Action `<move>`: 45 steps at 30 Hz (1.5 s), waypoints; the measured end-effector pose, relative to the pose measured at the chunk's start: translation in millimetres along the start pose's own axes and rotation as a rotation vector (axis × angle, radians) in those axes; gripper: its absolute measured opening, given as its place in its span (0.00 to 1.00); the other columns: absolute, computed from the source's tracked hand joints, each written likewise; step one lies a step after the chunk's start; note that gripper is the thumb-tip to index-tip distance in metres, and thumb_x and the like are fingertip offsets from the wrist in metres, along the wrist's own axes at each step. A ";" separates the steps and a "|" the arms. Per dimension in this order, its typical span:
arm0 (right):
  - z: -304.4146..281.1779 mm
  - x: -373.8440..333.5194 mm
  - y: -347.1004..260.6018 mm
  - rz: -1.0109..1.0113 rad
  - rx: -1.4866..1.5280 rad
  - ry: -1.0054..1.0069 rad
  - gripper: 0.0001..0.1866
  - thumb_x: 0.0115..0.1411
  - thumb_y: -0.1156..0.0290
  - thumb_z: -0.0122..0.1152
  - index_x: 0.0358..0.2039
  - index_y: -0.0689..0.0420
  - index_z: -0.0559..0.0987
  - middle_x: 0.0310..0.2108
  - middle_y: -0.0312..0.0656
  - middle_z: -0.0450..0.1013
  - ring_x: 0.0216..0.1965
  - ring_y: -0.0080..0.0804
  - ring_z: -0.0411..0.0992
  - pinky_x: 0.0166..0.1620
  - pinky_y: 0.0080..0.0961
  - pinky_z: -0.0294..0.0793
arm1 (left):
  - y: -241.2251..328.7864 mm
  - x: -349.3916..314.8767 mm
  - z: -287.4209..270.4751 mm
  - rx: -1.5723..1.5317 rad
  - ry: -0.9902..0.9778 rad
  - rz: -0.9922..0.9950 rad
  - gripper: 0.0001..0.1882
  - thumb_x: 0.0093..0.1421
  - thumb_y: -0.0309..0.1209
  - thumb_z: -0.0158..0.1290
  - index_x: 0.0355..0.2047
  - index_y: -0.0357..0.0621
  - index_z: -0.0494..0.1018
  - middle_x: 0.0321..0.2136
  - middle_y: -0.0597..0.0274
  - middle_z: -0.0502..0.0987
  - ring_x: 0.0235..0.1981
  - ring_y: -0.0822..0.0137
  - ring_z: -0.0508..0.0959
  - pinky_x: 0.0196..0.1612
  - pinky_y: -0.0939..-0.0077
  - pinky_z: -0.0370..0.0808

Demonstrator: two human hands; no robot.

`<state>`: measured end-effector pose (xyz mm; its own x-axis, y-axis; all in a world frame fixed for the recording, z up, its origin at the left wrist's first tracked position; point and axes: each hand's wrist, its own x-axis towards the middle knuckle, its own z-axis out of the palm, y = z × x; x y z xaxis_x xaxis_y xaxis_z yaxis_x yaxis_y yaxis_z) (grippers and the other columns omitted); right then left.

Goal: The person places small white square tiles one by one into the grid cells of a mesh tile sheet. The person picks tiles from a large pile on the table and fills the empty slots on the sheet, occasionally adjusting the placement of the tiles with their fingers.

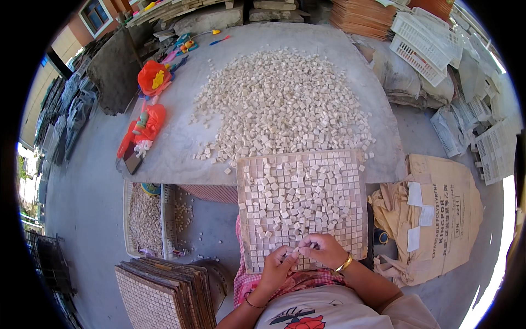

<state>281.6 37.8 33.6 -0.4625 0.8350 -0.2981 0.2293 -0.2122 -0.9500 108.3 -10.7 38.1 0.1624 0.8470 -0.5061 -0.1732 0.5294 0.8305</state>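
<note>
Had the left hand [278,265] pinched narrow on a small pale cube [297,250], by the look of it, just over the near edge of the gridded board [364,214]. Had the right hand [325,251] curled in fingertip to fingertip beside it, but couldn't tell about any hold of its own. Saw loose cubes [296,225] strewn all over the board.

Could've gone wrong pretty easily, honestly: losing that cube off the board's near edge from a slippery pinch, or sweeping others out of place with a careless wrist. Could've dumped the lot with one knee shift too, judging by the board's near end over pink checked cloth [249,284], probably on a lap.

Spotted a grey table [181,164] beyond the board, with a huge heap of cubes [285,101] straight past it and red toy-like stuff [149,79] far left of the board. Noticed a white crate [165,203] of cubes and a stack of similar boards [147,296] left of the board. Also clocked a big brown sack [444,219] right of the board, white baskets [419,48] farther out that way, and plain grey floor [82,219] all around.
</note>
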 end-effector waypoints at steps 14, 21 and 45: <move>36.3 13.0 -0.9 -0.213 -0.609 -0.002 0.06 0.51 0.69 0.56 0.26 0.57 0.73 0.23 0.44 0.70 0.28 0.42 0.70 0.29 0.36 0.70 | -8.2 -20.7 -79.5 -0.480 0.353 0.069 0.10 0.62 0.32 0.47 0.29 0.40 0.73 0.18 0.71 0.67 0.16 0.82 0.61 0.18 0.90 0.57; 53.1 4.2 9.3 -0.176 -0.887 0.002 0.06 0.52 0.67 0.55 0.27 0.56 0.72 0.24 0.44 0.68 0.28 0.43 0.70 0.29 0.38 0.70 | -12.7 -25.8 -87.5 -0.545 0.371 0.076 0.10 0.62 0.33 0.47 0.30 0.39 0.73 0.19 0.71 0.68 0.17 0.82 0.63 0.19 0.90 0.58; 26.7 -6.3 7.9 -0.249 -0.598 0.133 0.05 0.53 0.72 0.53 0.30 0.57 0.75 0.27 0.46 0.72 0.30 0.46 0.70 0.32 0.37 0.71 | -29.0 -32.7 -47.0 0.664 0.205 0.372 0.09 0.56 0.30 0.50 0.32 0.38 0.75 0.23 0.52 0.76 0.21 0.60 0.76 0.26 0.68 0.72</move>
<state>263.5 17.3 25.5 -0.4621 0.8865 -0.0252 0.5828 0.2821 -0.7621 62.4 -51.6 19.6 0.0144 0.9891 -0.1467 0.4457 0.1250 0.8864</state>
